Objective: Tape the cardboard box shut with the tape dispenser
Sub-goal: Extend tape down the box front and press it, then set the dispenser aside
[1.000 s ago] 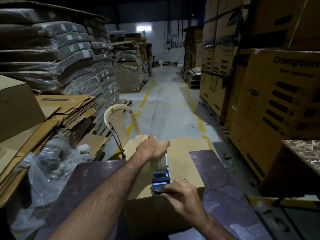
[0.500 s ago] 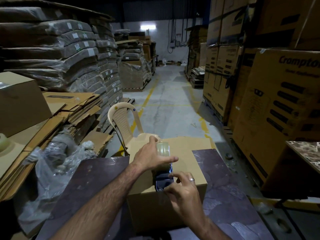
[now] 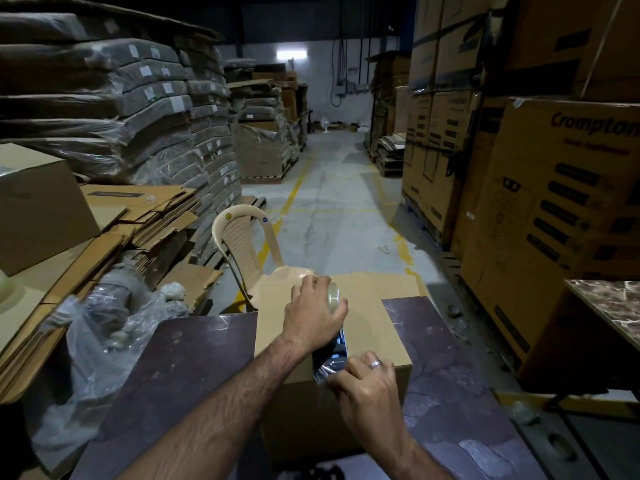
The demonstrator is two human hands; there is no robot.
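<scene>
A plain brown cardboard box [image 3: 377,327] stands on a dark marbled table [image 3: 194,368], its flaps folded down. On the box top lies the tape dispenser [image 3: 335,344], blue-bodied with a clear tape roll at its far end. My left hand [image 3: 313,317] is closed over the dispenser and roll from above. At the box's near top edge my right hand [image 3: 367,386], a ring on one finger, pinches the clear tape end against the cardboard. Most of the dispenser is hidden under my left hand.
A beige plastic chair [image 3: 249,247] stands just behind the box. Flattened cartons [image 3: 138,216] and crumpled plastic wrap [image 3: 104,327] pile up at the left. Tall printed cartons [image 3: 561,216] line the right. A second marbled table [image 3: 613,306] juts in at the right edge.
My left hand has slid the dispenser farther away along the box top. My right hand has settled on the tape end at the near edge.
</scene>
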